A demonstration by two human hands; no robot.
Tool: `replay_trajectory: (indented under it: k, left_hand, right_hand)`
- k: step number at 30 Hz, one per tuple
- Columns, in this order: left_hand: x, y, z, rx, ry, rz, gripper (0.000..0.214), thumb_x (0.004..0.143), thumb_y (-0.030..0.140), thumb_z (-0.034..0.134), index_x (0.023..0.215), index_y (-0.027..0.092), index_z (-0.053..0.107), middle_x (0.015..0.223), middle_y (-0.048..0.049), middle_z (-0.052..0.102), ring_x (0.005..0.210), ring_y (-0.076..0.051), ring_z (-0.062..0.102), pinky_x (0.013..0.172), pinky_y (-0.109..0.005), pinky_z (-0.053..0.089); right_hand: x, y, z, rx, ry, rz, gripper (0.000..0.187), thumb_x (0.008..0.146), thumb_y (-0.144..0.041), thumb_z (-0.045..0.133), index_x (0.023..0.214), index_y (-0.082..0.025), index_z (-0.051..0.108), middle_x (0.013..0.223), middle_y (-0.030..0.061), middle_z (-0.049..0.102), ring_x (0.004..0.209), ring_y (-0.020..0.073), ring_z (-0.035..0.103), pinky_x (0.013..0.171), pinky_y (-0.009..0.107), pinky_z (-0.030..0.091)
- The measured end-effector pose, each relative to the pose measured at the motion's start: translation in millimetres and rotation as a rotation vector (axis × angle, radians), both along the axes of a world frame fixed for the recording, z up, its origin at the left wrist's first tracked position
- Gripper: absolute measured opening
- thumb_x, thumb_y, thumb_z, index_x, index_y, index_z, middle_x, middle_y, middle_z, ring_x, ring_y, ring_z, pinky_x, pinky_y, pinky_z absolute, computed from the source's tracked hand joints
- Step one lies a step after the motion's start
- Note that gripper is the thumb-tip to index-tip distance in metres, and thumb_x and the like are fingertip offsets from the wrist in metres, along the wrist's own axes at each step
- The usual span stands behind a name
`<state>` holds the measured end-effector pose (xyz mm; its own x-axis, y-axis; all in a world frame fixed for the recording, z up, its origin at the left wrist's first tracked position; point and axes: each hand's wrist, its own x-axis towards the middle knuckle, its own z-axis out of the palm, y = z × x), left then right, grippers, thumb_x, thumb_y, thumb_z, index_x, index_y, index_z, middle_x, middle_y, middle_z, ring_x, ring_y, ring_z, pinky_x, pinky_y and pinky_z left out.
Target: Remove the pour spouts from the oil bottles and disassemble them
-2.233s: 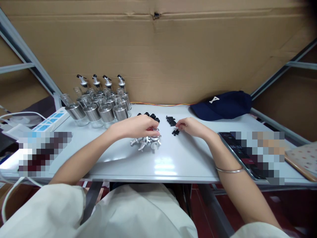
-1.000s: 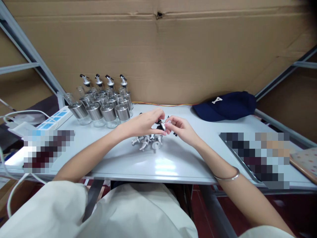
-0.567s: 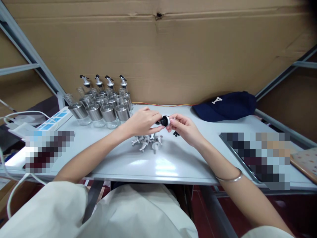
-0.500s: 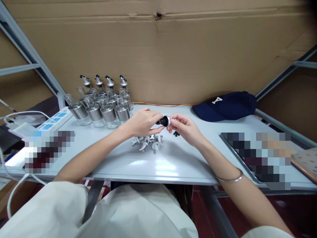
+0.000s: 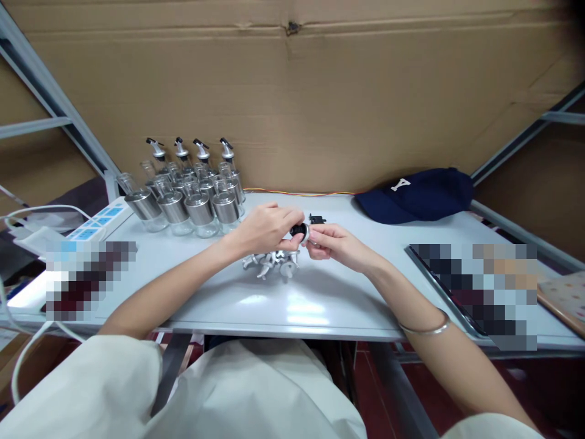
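Note:
Above the middle of the white table [image 5: 320, 299], my left hand [image 5: 265, 230] and my right hand [image 5: 331, 244] meet, both pinched on one small silver and black pourer cap [image 5: 300, 231]. Just below them lies a heap of silver pourer spouts [image 5: 272, 265]. A few small black plastic parts [image 5: 316, 218] lie right behind my right fingers. At the back left stand several glass bottles with steel collars [image 5: 192, 198], the rear row fitted with pourer tops.
A dark blue cap with a letter A [image 5: 415, 195] lies at the back right. A power strip [image 5: 98, 222] with white cables sits at the left edge. Blurred patches cover things at the left and right. Cardboard walls the back.
My hands left the spout heap and the black parts, came together and lifted a pourer cap. Since half a second ago they turned it a little and sank slightly.

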<state>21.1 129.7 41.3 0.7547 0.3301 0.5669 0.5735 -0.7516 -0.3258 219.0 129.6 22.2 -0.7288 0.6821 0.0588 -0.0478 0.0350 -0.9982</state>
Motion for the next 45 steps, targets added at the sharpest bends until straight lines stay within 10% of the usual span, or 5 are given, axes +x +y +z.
replay_trajectory:
  k: [10, 29, 39, 45]
  left_hand:
    - [-8, 19, -7.1, 0.118, 0.051, -0.074, 0.040, 0.095, 0.029, 0.013, 0.072, 0.019, 0.044, 0.057, -0.0006, 0.053, 0.045, -0.013, 0.042, 0.055, -0.026, 0.037]
    - [-1, 4, 24.2, -0.360, -0.178, -0.080, 0.033, 0.090, 0.031, 0.022, 0.061, 0.020, 0.033, 0.050, 0.0032, 0.039, 0.043, -0.010, 0.036, 0.046, -0.022, 0.029]
    - [-1, -8, 45.1, -0.649, -0.250, -0.045, 0.027, 0.082, 0.026, 0.031, 0.056, 0.018, 0.030, 0.048, 0.0049, 0.030, 0.044, -0.007, 0.027, 0.045, -0.020, 0.025]
    - [-8, -1, 46.3, -0.644, -0.196, 0.045, 0.028, 0.087, 0.029, 0.037, 0.062, 0.017, 0.044, 0.050, 0.0047, 0.042, 0.044, -0.006, 0.036, 0.044, -0.019, 0.028]
  right_hand:
    - [-14, -5, -9.0, 0.046, 0.083, -0.086, 0.035, 0.081, -0.049, 0.058, 0.072, -0.016, 0.052, 0.052, -0.0075, 0.031, 0.049, 0.0061, 0.025, 0.050, 0.024, 0.020]
    - [3, -6, 9.1, 1.558, -0.377, -0.580, 0.023, 0.093, -0.031, 0.040, 0.090, -0.019, 0.060, 0.062, 0.0033, 0.055, 0.060, 0.0160, 0.045, 0.063, 0.032, 0.031]
    - [4, -11, 13.6, 1.463, -0.351, -0.667, 0.026, 0.092, -0.038, 0.041, 0.088, -0.023, 0.062, 0.064, 0.0027, 0.059, 0.062, 0.0166, 0.049, 0.071, 0.035, 0.032]
    - [-4, -11, 10.3, 0.938, -0.204, -0.586, 0.038, 0.090, -0.049, 0.040, 0.074, -0.021, 0.059, 0.059, 0.0006, 0.056, 0.058, 0.0149, 0.048, 0.068, 0.033, 0.035]
